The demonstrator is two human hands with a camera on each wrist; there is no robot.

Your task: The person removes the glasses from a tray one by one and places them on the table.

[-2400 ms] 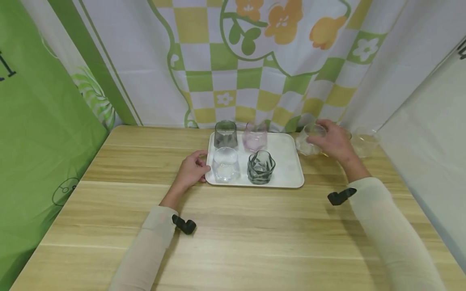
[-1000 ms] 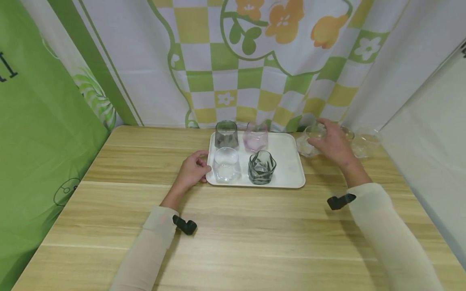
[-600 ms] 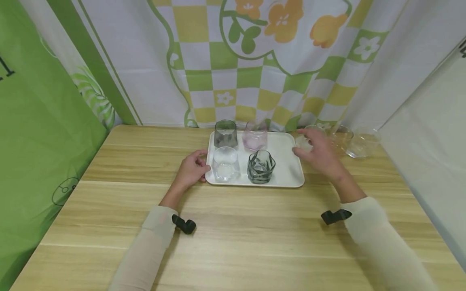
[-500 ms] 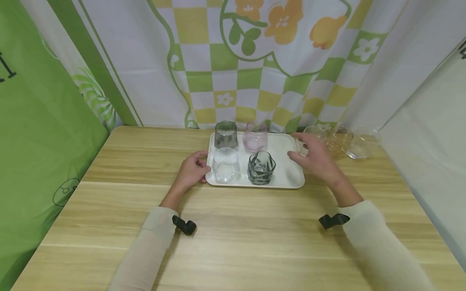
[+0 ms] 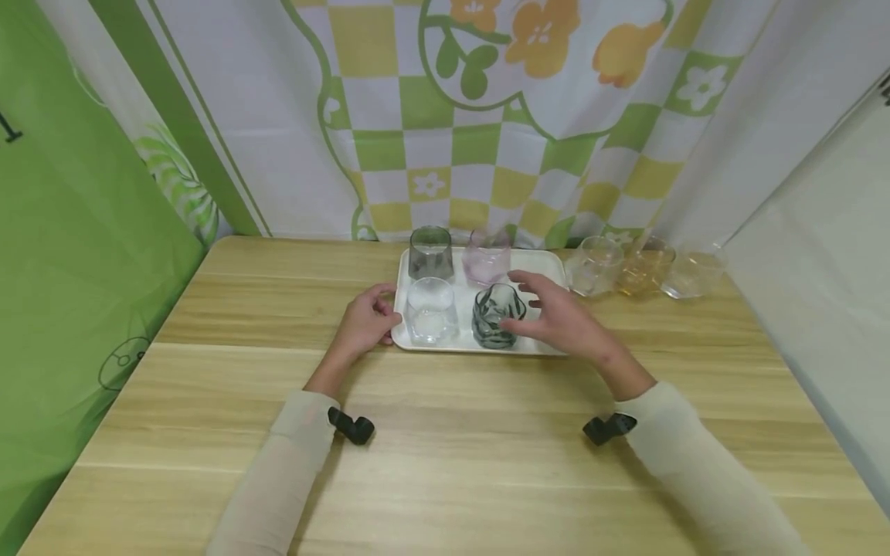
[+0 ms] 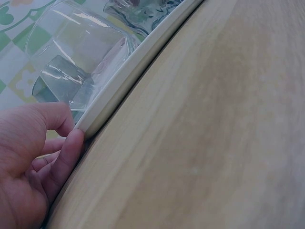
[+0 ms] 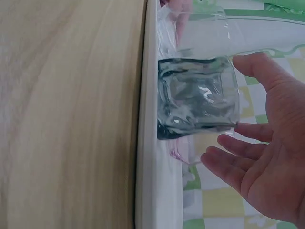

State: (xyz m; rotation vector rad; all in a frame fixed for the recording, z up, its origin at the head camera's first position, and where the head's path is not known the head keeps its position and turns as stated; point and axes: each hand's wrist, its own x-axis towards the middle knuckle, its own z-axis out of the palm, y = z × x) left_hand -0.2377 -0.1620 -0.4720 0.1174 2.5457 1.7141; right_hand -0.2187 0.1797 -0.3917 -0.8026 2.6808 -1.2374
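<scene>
A white tray (image 5: pixel 549 266) holds a smoky grey glass (image 5: pixel 431 259), a pink glass (image 5: pixel 486 259), a clear glass (image 5: pixel 432 313) and a dark faceted glass (image 5: pixel 492 318). The left hand (image 5: pixel 365 320) pinches the tray's left edge; in the left wrist view, thumb and index of that hand (image 6: pixel 35 157) meet at the rim (image 6: pixel 114 86). Around the rim of the dark glass, the right hand (image 5: pixel 559 320) spreads its thumb and fingers. The right wrist view shows this hand (image 7: pixel 271 138) with fingertips close to the dark glass (image 7: pixel 198 98); whether they touch it, I cannot tell.
Right of the tray stand a clear glass (image 5: pixel 595 266), an amber glass (image 5: pixel 645 266) and another clear glass (image 5: pixel 691 272) in a row. Patterned curtain (image 5: pixel 427 139) hangs behind the wooden table (image 5: pixel 445 440), with green cloth (image 5: pixel 83 232) at the left.
The right hand has let go of the clear glass right of the tray and moved left and forward to the dark glass. The left hand still pinches the tray edge.
</scene>
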